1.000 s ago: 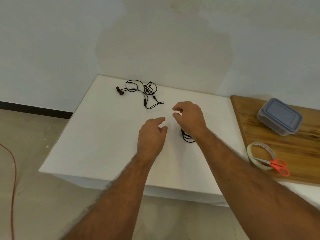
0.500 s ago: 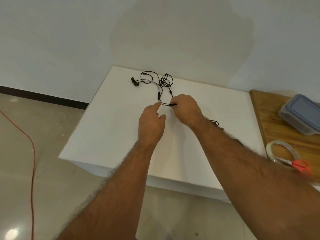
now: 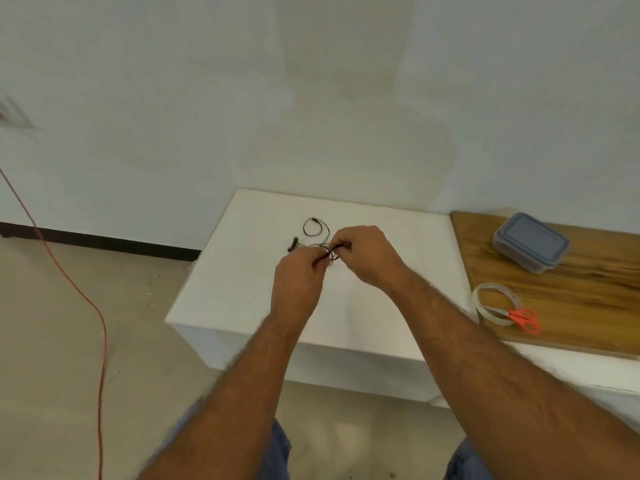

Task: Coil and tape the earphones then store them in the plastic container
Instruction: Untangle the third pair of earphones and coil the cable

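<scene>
The earphones [image 3: 316,227] are over the middle of the white bench [image 3: 242,289], toward its far side. Part of the black cable is bunched up between both hands, while one loop and a dark end piece trail off to the far left, apparently lying on the bench. The left hand [image 3: 298,283] has its fingers curled in around the cable bundle, and the right hand [image 3: 364,255] is right up against it, fingers pinched onto the same bit of cable — the two hands are basically touching at the fingertips. It's a bit blurry there, so I can't tell exactly how the cable runs between them.

Off to the right, a wooden board [image 3: 571,292] lies on the bench. On it sits the plastic container [image 3: 530,241] with its blue-grey lid on, toward the far end, well apart from the hands. Nearer on the board is a roll of clear tape [image 3: 496,302], with orange-handled scissors [image 3: 522,319] lying across its near right edge — touching it.

On the floor to the left, a thin red cord [image 3: 86,299] snakes down past the bench.
</scene>
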Demonstrator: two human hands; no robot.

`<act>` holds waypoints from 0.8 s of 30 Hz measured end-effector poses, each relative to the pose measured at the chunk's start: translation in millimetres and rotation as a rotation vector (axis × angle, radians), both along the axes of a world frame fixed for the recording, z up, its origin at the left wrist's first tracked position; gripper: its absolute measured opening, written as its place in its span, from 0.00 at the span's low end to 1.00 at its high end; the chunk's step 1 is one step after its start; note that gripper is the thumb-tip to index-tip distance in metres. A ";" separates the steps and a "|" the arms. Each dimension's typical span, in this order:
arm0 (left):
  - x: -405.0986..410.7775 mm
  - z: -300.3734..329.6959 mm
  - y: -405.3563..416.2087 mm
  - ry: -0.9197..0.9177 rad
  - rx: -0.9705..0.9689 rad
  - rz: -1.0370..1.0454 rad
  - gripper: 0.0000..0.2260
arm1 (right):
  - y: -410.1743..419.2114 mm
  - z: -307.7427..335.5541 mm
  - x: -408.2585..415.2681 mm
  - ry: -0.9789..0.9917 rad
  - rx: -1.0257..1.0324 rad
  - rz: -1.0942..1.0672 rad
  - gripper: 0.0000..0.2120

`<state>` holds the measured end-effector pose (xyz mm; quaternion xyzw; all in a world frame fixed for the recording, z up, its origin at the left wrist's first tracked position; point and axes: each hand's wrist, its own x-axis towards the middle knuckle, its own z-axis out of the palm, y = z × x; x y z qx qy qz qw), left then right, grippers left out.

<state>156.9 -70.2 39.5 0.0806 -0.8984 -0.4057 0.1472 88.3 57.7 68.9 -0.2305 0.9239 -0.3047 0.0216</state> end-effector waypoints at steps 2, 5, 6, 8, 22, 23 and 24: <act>17.3 32.9 2.6 0.031 -0.004 -0.008 0.07 | 7.3 29.9 15.5 0.039 0.005 0.000 0.08; 39.7 95.4 4.9 0.124 -0.027 -0.020 0.07 | 20.2 82.0 38.4 0.118 -0.001 -0.006 0.07; 47.5 118.1 6.8 0.170 -0.047 -0.025 0.07 | 25.4 99.0 46.1 0.149 0.000 -0.015 0.07; 65.1 166.0 11.1 0.267 -0.086 -0.036 0.07 | 37.1 135.7 62.1 0.216 -0.010 -0.044 0.06; 216.6 413.4 29.9 0.283 0.381 -0.572 0.12 | 114.7 430.7 227.9 0.625 -0.192 -0.058 0.05; 226.3 424.6 29.3 0.198 0.408 -0.642 0.18 | 114.5 449.8 245.5 0.605 -0.213 -0.003 0.06; 232.9 433.9 29.1 0.156 0.406 -0.657 0.22 | 114.3 465.3 261.9 0.568 -0.225 0.056 0.05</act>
